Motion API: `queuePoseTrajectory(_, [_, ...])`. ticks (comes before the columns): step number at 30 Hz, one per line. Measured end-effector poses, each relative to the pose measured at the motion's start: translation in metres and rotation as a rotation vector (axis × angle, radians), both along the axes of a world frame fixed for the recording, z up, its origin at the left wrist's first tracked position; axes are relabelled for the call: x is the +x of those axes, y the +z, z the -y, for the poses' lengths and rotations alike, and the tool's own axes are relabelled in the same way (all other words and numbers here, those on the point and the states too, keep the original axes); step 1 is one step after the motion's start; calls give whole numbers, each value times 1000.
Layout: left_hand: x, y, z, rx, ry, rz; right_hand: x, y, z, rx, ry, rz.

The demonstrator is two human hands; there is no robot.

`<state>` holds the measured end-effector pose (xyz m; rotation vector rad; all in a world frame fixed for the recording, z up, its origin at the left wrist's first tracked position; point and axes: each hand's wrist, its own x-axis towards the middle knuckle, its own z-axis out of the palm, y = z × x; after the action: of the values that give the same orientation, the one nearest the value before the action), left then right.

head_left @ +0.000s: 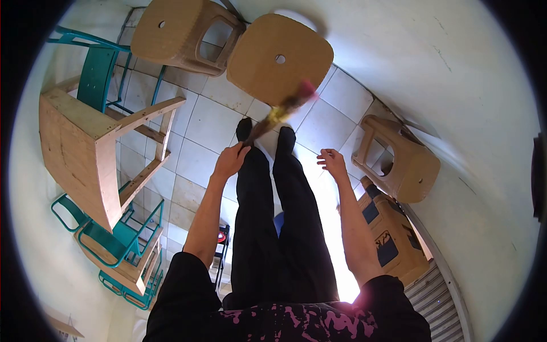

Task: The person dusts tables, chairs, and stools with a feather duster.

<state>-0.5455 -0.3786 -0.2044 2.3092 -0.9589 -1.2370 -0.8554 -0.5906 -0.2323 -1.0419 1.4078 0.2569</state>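
Observation:
My left hand [231,160] is closed around the near end of a long brown stick-like thing with a yellow middle and a pinkish-red tip [277,114]. Motion blurs it, and I cannot tell its kind. It points up and to the right, its far end overlapping the front edge of a brown plastic stool [259,54]. My right hand [333,162] hangs free at my right side, fingers loosely apart and holding nothing. Nearest to it is another brown stool [419,171] by the right wall. My feet [287,137] are on the tiles between both hands.
A third brown stool [168,28] adjoins the middle one. On the left stand a wooden table [74,154] and teal metal chairs [97,77]. A cardboard box [404,251] sits at the right, near a slatted shutter [436,302]. White tiles [211,122] cover the floor.

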Motion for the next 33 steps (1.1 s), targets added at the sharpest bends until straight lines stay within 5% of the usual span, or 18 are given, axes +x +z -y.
queuePoseTrajectory(6, [33, 9, 25, -213, 383, -28, 7, 4, -9, -11, -59, -3])
queuePoseTrajectory(11, [75, 11, 29, -120, 48, -118, 9, 2, -27, -18, -96, -55])
queuePoseTrajectory(16, [129, 29, 54, -102, 359, -611, 38, 8, -53, -25, -244, -23])
queuePoseTrajectory(20, [157, 25, 73, -269, 74, -261, 73, 6, -77, 13, -285, -9])
queuePoseTrajectory(22, [173, 32, 83, -115, -26, -246, 89, 1, -90, 22, -355, 11])
queuePoseTrajectory(25, [203, 36, 104, -267, -450, 58, 115, -1, -105, 28, -412, 43])
queuePoseTrajectory(27, [216, 32, 121, -390, -406, 142, 130, 1, -111, 7, -478, 52])
queuePoseTrajectory(31, [239, 13, 161, -217, -194, 97, 145, 6, -109, 47, -499, 30])
queuePoseTrajectory(33, [250, 14, 178, -178, -300, 81, 145, 2, -110, 29, -514, 32])
